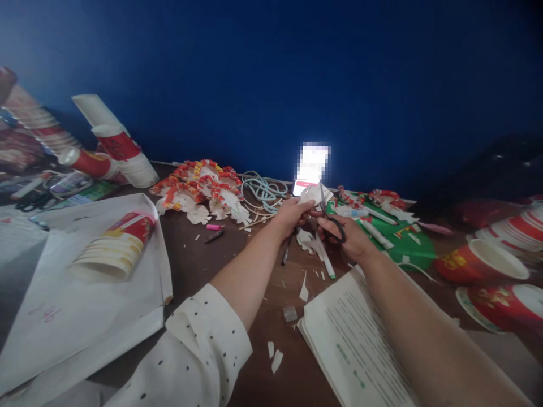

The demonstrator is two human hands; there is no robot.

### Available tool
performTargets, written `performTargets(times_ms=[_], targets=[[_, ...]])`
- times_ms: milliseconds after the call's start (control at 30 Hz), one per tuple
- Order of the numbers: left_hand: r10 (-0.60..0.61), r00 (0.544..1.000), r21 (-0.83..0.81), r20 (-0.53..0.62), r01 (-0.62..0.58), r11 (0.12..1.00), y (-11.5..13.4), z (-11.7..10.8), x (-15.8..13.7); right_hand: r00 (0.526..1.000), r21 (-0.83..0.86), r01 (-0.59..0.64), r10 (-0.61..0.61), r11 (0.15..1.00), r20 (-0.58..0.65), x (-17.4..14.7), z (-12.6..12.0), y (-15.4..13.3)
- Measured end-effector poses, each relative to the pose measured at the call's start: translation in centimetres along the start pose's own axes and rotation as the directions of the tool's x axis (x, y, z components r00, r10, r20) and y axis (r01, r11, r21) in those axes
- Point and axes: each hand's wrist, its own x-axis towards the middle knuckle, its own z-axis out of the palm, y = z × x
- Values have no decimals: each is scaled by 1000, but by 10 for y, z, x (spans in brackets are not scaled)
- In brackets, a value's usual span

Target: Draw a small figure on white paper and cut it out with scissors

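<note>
My left hand pinches a piece of white paper just in front of the lit phone. In my right hand is a pair of scissors with dark handles, fingers wrapped round them. The blades point up and away, close against the paper; whether they cut into it I cannot tell. Beneath my hands lie white paper scraps, a white marker with a green end and a dark pen.
Red and white paper cut-outs heap at the back left beside a pale blue cord. Stacked paper cups lean at left; other red cups lie at right. Printed sheets are in front, a green sheet behind.
</note>
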Motion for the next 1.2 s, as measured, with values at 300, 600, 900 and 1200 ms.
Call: performTargets(times_ms=[300, 600, 900, 1200], targets=[[5, 1000, -28, 21, -4, 1000, 0, 1, -2, 998, 38, -18, 20, 999, -56, -1, 5, -2], [-8, 1000, -55, 3, 8, 998, 2, 3, -4, 998, 138, -18, 26, 990, -55, 0, 4, 3], [0, 999, -57, -37, -3, 998, 0, 3, -2, 999, 39, -27, 28, 999, -28, -2, 7, -5], [10, 1000, -64, -24, -11, 998, 0, 3, -2, 993, 352, -114, 117, 929, 12, -3, 11, -10]])
